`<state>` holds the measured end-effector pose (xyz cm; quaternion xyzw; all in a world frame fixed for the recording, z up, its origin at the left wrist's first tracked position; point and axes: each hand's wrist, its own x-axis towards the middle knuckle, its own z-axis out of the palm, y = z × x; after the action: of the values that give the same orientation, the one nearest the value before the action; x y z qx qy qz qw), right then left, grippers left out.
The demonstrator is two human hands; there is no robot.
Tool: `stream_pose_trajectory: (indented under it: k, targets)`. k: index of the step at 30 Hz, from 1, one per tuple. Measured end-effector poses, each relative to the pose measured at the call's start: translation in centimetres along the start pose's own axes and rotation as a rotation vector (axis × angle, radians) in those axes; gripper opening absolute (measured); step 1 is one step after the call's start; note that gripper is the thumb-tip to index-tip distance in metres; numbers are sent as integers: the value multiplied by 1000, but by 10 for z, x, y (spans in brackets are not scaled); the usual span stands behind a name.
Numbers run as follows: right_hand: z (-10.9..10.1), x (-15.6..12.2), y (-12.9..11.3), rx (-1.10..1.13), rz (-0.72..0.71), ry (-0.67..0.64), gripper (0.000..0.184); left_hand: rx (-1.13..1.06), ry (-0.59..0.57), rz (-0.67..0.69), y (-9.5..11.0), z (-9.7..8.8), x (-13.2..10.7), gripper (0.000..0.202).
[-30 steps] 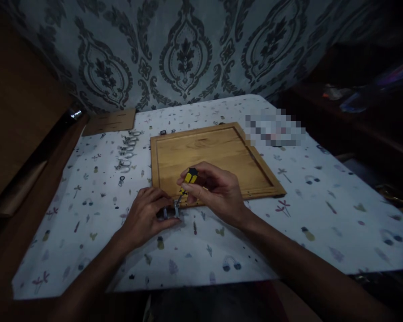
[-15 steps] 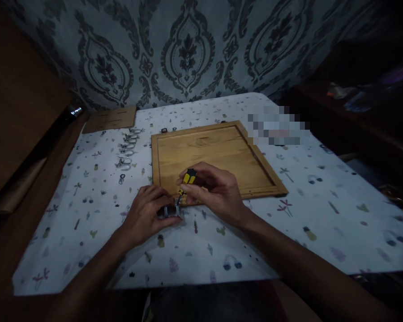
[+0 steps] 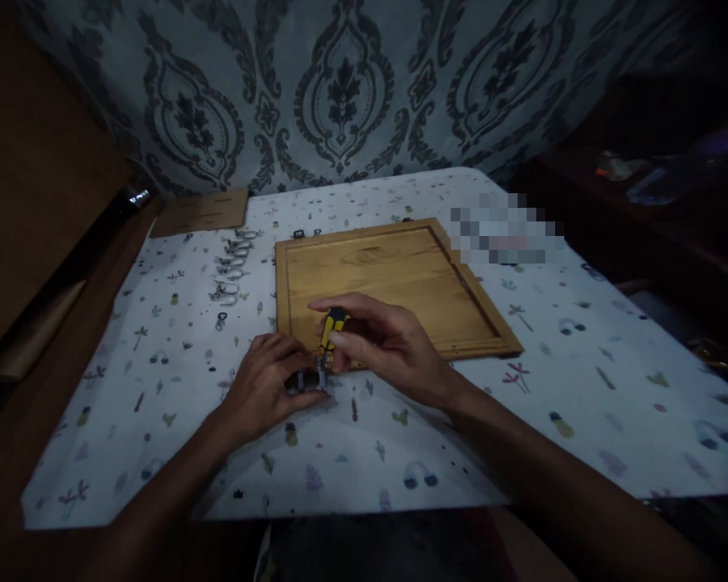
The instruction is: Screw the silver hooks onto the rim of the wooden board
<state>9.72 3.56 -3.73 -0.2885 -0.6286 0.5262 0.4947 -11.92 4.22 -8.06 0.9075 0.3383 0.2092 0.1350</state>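
Observation:
My right hand [image 3: 388,343] grips a short yellow-and-black screwdriver [image 3: 335,327], held nearly upright with its lower end at a small metal latch [image 3: 321,373]. This latch sits at the near left corner of a framed wooden panel [image 3: 364,279]. Thumb below and fingers above, my left hand [image 3: 270,380] pinches the latch at its left side. The screwdriver's tip and whatever it touches are too small to make out.
Left of the panel, several metal latches with looped ends [image 3: 234,263] lie in a row on the patterned tablecloth [image 3: 175,404]. A piece of brown cardboard [image 3: 203,212] rests at the far left corner. A blurred-out object [image 3: 506,230] lies at the far right.
The screwdriver has turned a little in my right hand and my index finger has stretched out past its handle. My left hand stays on the latch.

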Motion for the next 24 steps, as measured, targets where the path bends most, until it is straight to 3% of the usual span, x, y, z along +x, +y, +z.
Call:
stream_pose_trajectory:
  k: [8, 14, 24]
  targets:
    - [2, 2, -6, 6, 94, 40, 27, 7, 16, 8, 1, 0, 1, 33]
    - [-2, 3, -7, 58, 44, -64, 26, 3, -3, -3, 2, -1, 1, 32]
    - [1, 6, -8, -46, 65, -23, 30, 20, 10, -6, 1, 0, 1, 31]
